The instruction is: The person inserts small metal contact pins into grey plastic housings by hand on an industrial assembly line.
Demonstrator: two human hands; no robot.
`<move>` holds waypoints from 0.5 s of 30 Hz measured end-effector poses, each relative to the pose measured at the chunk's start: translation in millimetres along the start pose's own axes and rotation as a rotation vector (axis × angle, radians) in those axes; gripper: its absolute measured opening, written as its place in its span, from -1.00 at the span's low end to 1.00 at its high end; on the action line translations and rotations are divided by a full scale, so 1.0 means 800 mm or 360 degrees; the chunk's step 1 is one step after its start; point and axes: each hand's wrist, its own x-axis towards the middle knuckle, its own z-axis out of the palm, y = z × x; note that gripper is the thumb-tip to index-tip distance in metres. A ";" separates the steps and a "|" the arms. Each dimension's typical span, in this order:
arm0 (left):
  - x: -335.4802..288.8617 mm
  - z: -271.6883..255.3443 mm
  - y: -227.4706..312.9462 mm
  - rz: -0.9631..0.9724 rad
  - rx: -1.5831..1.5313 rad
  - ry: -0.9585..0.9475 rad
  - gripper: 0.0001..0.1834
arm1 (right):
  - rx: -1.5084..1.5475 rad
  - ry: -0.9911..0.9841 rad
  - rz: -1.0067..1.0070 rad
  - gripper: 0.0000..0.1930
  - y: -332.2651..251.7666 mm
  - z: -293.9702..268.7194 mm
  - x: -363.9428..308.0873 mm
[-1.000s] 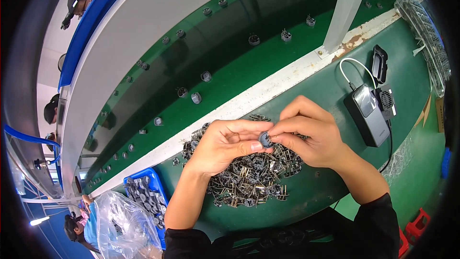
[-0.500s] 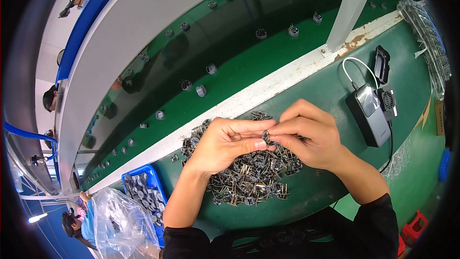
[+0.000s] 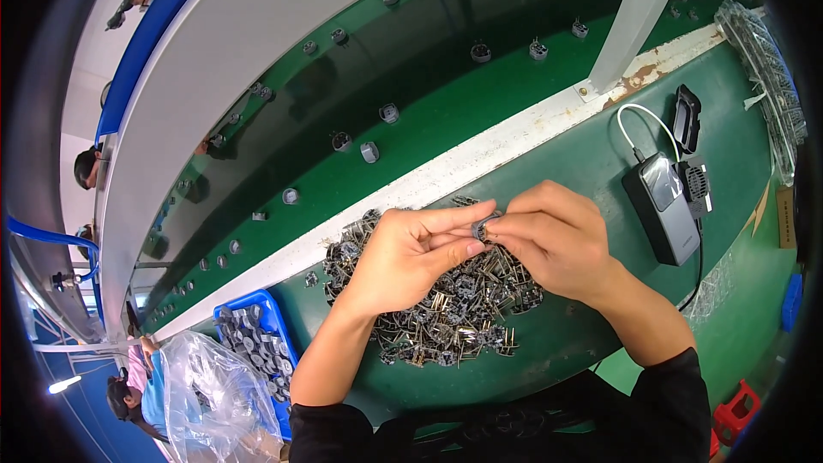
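Observation:
Both my hands meet above a heap of small dark parts with brass-coloured pins (image 3: 454,317) on the green worktop. Between the fingertips is one small, dark grey rounded part (image 3: 485,225), partly covered. My left hand (image 3: 403,259) grips it from the left between thumb and fingers. From the other side my right hand (image 3: 557,242) pinches it with thumb and forefinger. The fingers hide most of its shape. Several parts of the heap lie right under and around the hands.
Beyond a white rail (image 3: 506,150), a green conveyor belt (image 3: 446,133) carries spaced grey parts. At left, a blue tray (image 3: 283,326) holds grey caps beside a clear plastic bag (image 3: 210,394). A black power bank (image 3: 660,210) with a white cable lies right. Other people are at the far left.
The held part has risen slightly and turned, showing a smoother grey side. My fingers have shifted around it. Parts on the conveyor have moved toward the upper right.

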 end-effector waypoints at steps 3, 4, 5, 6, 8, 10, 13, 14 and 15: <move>0.000 0.001 0.003 0.0008 0.0067 0.0005 -0.56 | 0.0062 -0.0029 0.0093 -0.75 -0.001 -0.002 0.001; 0.000 0.003 0.004 0.0000 0.0050 0.0011 -0.57 | 0.0068 -0.0038 0.0086 -0.75 0.000 -0.002 0.000; 0.000 0.004 0.004 -0.0007 0.0034 0.0017 -0.57 | 0.0035 -0.0026 0.0038 -0.75 0.002 -0.001 0.000; -0.001 0.004 0.003 -0.0003 0.0029 0.0028 -0.57 | 0.0003 -0.0015 -0.0009 -0.75 0.002 -0.001 -0.001; -0.002 0.003 0.002 -0.0017 -0.0241 -0.0026 -0.55 | 0.0017 0.0001 -0.0008 -0.75 -0.003 -0.001 0.000; -0.002 -0.001 -0.002 0.0015 -0.0282 -0.0049 -0.57 | 0.0031 0.0018 -0.0002 -0.75 -0.006 0.001 0.001; 0.000 0.000 -0.010 0.0048 -0.0328 -0.0026 -0.60 | -0.0003 0.0018 0.0004 -0.75 -0.006 0.004 0.002; 0.002 0.001 -0.011 0.0054 -0.0335 0.0023 -0.61 | -0.0026 -0.0010 0.0040 -0.75 -0.004 0.004 0.001; 0.001 0.002 -0.008 0.0056 -0.0334 0.0022 -0.61 | -0.0049 -0.0038 0.0075 -0.75 -0.002 0.005 0.000</move>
